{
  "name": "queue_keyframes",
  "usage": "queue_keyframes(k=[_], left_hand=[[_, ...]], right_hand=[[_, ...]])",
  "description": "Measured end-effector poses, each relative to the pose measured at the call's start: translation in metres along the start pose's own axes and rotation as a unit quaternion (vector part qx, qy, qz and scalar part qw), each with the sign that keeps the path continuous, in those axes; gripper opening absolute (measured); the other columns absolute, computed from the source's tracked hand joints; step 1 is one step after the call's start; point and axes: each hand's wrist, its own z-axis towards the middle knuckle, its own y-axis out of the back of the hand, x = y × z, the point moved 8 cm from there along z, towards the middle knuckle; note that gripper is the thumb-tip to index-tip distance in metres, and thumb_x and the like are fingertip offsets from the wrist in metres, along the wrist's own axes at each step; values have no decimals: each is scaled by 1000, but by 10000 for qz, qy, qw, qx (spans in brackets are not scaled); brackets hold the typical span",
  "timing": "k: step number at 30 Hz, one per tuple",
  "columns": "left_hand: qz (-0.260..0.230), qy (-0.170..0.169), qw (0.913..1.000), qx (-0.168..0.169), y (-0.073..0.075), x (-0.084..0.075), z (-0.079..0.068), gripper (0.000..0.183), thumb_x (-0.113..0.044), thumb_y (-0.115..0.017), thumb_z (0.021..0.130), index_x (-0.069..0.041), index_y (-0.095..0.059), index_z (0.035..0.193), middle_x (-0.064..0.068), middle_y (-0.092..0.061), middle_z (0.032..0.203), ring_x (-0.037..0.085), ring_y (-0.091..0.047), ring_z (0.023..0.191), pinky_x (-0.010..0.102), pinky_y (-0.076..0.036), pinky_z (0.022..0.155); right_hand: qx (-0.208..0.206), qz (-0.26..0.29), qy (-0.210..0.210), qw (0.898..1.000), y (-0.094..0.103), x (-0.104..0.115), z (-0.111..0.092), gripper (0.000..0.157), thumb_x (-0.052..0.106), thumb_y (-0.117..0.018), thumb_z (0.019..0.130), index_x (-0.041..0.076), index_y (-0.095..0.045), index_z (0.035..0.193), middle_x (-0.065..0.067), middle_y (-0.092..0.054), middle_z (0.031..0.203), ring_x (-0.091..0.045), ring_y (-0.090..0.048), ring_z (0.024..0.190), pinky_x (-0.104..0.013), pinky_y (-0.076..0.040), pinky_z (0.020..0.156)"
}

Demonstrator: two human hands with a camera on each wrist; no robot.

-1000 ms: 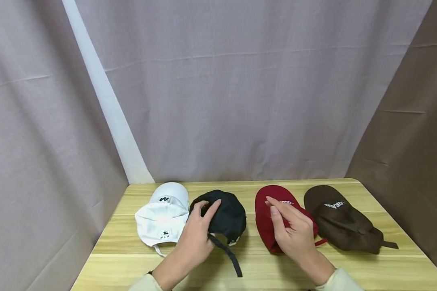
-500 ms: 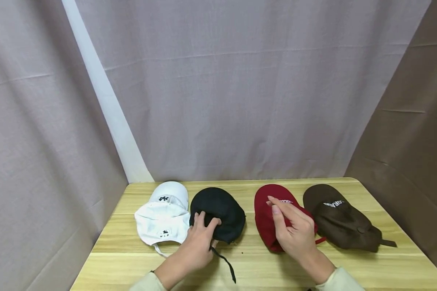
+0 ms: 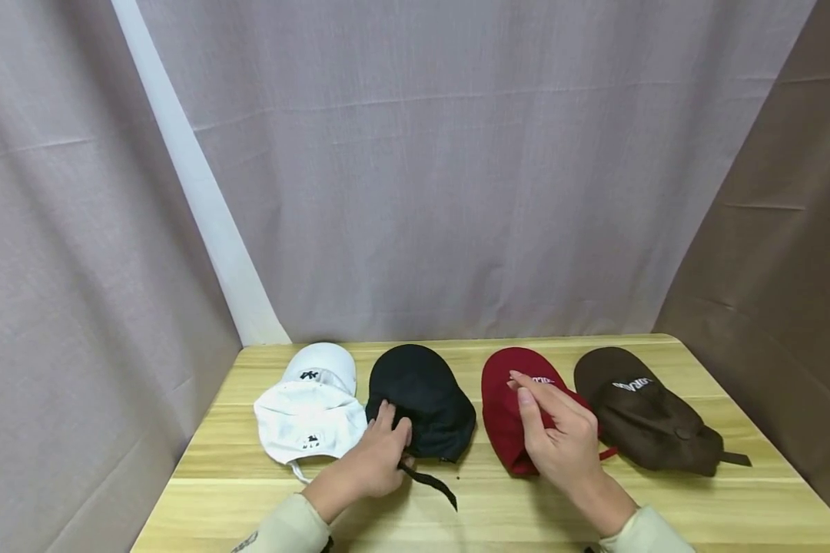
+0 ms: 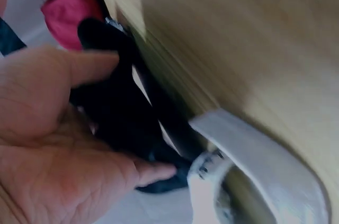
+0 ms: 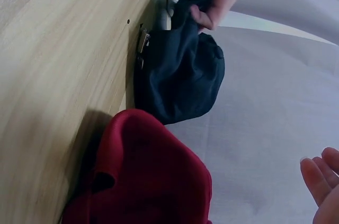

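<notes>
The worktop [image 3: 221, 507] looks like smooth, pale-grained wood with a faint sheen. Matt cloth makes up the softly wrinkled white cap [image 3: 314, 418] nearest its left edge, the black cap [image 3: 418, 376] with a shiny, metal-looking clasp [image 5: 143, 39], the smooth red cap [image 3: 501, 418] and the brown cap [image 3: 664, 434] nearest the right edge. Beyond the far edge, the curtain [image 3: 415, 200] is creased, matt cloth.

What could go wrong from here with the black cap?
The black cap sits very close to the white cap, so shifting it might push that one askew. Its loose strap trails beside the left hand and could get caught there. The right hand, overlapping the red cap in the head view, might nudge it.
</notes>
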Motion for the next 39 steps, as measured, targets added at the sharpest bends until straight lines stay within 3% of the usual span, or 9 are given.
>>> queue_keyframes(k=[6, 15, 25, 28, 30, 34, 36, 39], left_hand=[[-95, -165, 9993, 316, 2, 11, -5, 42, -4, -80, 80, -16, -48, 105, 38, -23, 170, 57, -16, 162, 72, -33, 123], [-46, -122, 9980, 625, 2, 12, -8, 62, -17, -93, 78, -15, -49, 121, 35, -16, 173, 53, -9, 165, 69, -31, 125], [-18, 8, 9966, 827, 10, 7, -16, 71, 1, -79, 74, -11, -52, 139, 31, -17, 175, 51, -9, 166, 71, -28, 126], [-47, -36, 9985, 540, 18, 4, -19, 66, -9, -81, 84, -6, -55, 144, 28, -29, 172, 49, -17, 165, 68, -30, 126], [-6, -83, 9997, 214, 24, 2, -20, 61, -21, -81, 91, -2, -57, 145, 26, -42, 166, 47, -32, 161, 65, -36, 124], [144, -230, 9980, -564, 36, -1, -24, 50, -35, -76, 98, -4, -66, 136, 15, -67, 140, 36, -64, 131, 54, -52, 110], [118, -309, 9957, -861, 38, -2, -26, 42, -35, -74, 100, -7, -70, 130, 9, -71, 128, 30, -70, 115, 49, -56, 102], [-158, -422, 9920, -1176, 40, -5, -28, 33, -33, -72, 101, -9, -73, 124, 4, -74, 118, 23, -72, 108, 43, -59, 95]], right_hand=[[-14, -143, -70, 9999, 3, -6, 0, 30, -14, -71, 82, -4, -81, 109, -20, -80, 93, 1, -73, 101, -7, -50, 102], [46, -151, -104, 9998, 6, -12, 0, 31, -15, -71, 81, -4, -81, 109, -20, -80, 93, 6, -72, 103, -7, -50, 102], [54, -346, -67, 9994, 13, -16, 4, 29, -12, -70, 84, -4, -81, 109, -18, -80, 89, 4, -70, 92, -2, -47, 95], [59, -430, -111, 9990, 18, -21, 4, 28, -12, -68, 85, -4, -81, 109, -19, -80, 90, 4, -69, 94, -2, -47, 96], [79, -491, -173, 9986, 23, -25, 2, 29, -12, -67, 86, -3, -81, 110, -19, -80, 91, 5, -67, 94, -1, -46, 95], [155, -636, -374, 9972, 31, -34, -2, 29, -11, -67, 88, -1, -82, 111, -19, -80, 93, 11, -65, 97, -1, -45, 94], [184, -726, -508, 9959, 36, -38, -4, 28, -10, -67, 90, 1, -82, 112, -18, -80, 94, 14, -65, 100, -1, -45, 94], [223, -883, -722, 9932, 46, -45, -8, 27, -7, -67, 93, 3, -82, 113, -17, -81, 96, 19, -63, 105, 0, -44, 94]])
